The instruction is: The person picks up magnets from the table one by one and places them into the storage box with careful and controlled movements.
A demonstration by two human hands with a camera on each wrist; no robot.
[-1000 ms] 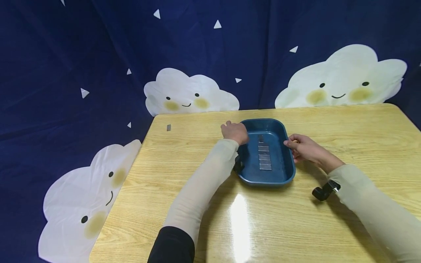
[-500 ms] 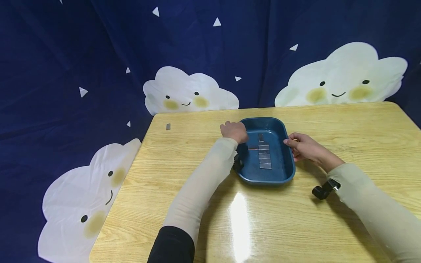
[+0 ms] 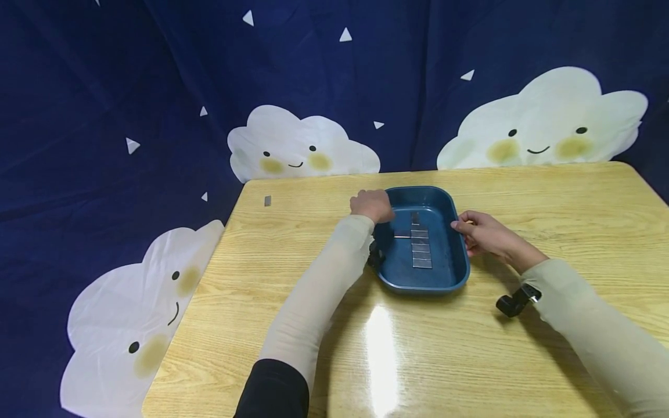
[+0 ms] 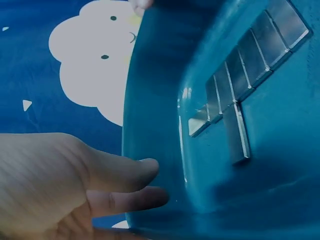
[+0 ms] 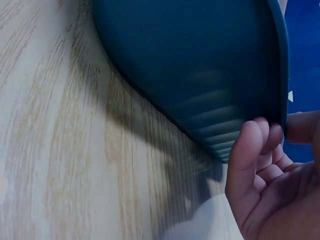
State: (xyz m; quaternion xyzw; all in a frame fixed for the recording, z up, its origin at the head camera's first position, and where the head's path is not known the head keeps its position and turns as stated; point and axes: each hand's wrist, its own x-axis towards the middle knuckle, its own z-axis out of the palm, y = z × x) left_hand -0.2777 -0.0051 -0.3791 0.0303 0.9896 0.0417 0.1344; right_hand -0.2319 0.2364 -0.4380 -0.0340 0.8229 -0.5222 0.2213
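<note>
A dark blue-green tray [image 3: 444, 267] sits on the table. Several flat silvery rectangular pieces [image 3: 420, 249] lie side by side in a row on its floor, with a narrower piece [image 3: 415, 217] at the far end. Another silvery piece [image 4: 236, 134] lies to the left of the row, its end at the row's edge. Over the tray's left rim is my left hand [image 3: 372, 206]; the left wrist view shows its thumb and fingers extended with nothing between them. On the opposite side my right hand [image 3: 483, 235] pinches the rim between thumb and fingers.
One more small silvery piece [image 3: 268, 201] lies alone near the far left of the wooden table [image 3: 235, 325]. Behind the table hangs a dark blue curtain [image 3: 313, 69] with white clouds and triangles.
The silvery piece left of the row, not visible a second ago, has come into sight beside the row. My left hand has shifted slightly away from it. My right hand keeps its place.
</note>
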